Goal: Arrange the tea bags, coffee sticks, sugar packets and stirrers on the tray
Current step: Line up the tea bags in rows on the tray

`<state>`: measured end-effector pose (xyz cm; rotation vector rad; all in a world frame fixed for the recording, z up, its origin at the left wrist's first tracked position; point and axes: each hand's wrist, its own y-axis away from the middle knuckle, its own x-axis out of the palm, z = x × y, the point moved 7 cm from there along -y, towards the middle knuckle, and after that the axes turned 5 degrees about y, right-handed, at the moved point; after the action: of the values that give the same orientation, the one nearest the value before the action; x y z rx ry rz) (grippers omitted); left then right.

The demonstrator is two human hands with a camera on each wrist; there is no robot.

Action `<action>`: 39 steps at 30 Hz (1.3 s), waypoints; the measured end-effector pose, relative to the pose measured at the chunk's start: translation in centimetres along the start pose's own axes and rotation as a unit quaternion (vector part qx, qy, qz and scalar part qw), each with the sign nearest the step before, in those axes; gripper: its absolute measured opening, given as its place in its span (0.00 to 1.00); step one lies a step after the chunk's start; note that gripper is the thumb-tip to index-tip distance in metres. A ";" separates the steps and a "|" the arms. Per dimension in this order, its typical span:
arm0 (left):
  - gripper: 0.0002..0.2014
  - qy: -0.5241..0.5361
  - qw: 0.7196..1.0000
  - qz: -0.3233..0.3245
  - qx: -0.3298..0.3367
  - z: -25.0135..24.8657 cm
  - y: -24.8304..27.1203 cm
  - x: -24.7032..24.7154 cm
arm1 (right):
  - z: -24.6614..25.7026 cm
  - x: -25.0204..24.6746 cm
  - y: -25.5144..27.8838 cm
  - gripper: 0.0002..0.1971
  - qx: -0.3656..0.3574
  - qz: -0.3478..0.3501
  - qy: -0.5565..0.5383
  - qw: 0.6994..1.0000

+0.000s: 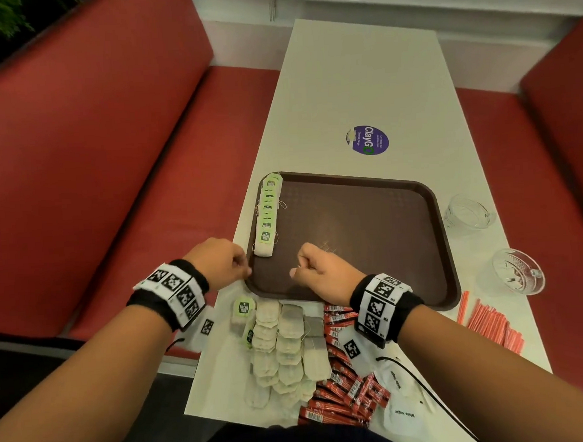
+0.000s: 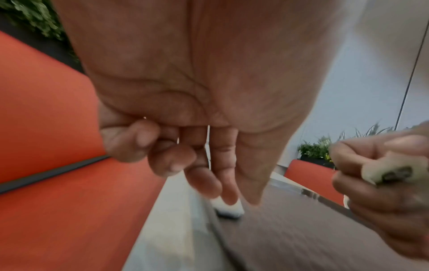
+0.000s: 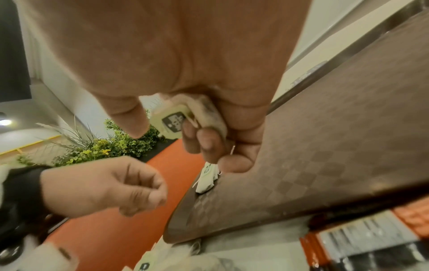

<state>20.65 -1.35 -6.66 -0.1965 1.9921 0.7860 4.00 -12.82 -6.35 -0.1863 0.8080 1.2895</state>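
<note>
Tea bag (image 3: 185, 117) pinched in right hand (image 1: 319, 270) above tray (image 1: 367, 217), at 5 o'clock from row (image 1: 268, 212).
Left hand (image 1: 223, 261) loosely curled, empty, at 7 o'clock; risked snagging strings, toppling row.

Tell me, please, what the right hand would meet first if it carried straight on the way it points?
Probably the near end of the tea bag row along the tray's left edge; the right hand, holding a tea bag, points there, though depth is unclear.
</note>
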 end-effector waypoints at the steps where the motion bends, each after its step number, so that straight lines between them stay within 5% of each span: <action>1: 0.09 -0.005 1.000 0.016 -0.007 0.6 0.6 0.7 | 0.1 0.1 0.1 0.13 -0.005 0.000 0.010 1.000; 7: 0.14 0.058 0.996 0.059 -0.016 2.1 2.1 4.7 | 0.0 0.8 0.3 0.06 -0.013 0.025 0.065 0.997; 12: 0.05 0.078 0.997 0.011 0.019 1.0 2.7 3.6 | 0.4 1.0 0.4 0.03 -0.027 0.027 0.078 0.996; 28: 0.04 0.208 0.950 -0.138 0.187 -6.4 4.8 -3.7 | 3.5 -0.8 0.1 0.15 -0.092 -0.071 0.017 0.993; 32: 0.03 0.216 0.945 -0.152 0.190 -6.2 4.4 -3.8 | 3.3 -1.0 0.1 0.15 -0.087 -0.070 0.027 0.993; 35: 0.02 0.227 0.944 -0.175 0.164 -5.2 3.1 -3.9 | 2.3 -1.4 -0.1 0.05 -0.052 -0.075 0.038 0.995; 39: 0.03 0.167 0.973 -0.127 0.096 -3.2 0.0 -2.3 | 1.4 -1.9 -0.1 0.11 -0.017 -0.070 -0.005 0.997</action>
<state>19.58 -3.68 -3.72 -0.4848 2.2850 0.4124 4.56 -13.55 -4.19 -0.2590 0.7528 1.1724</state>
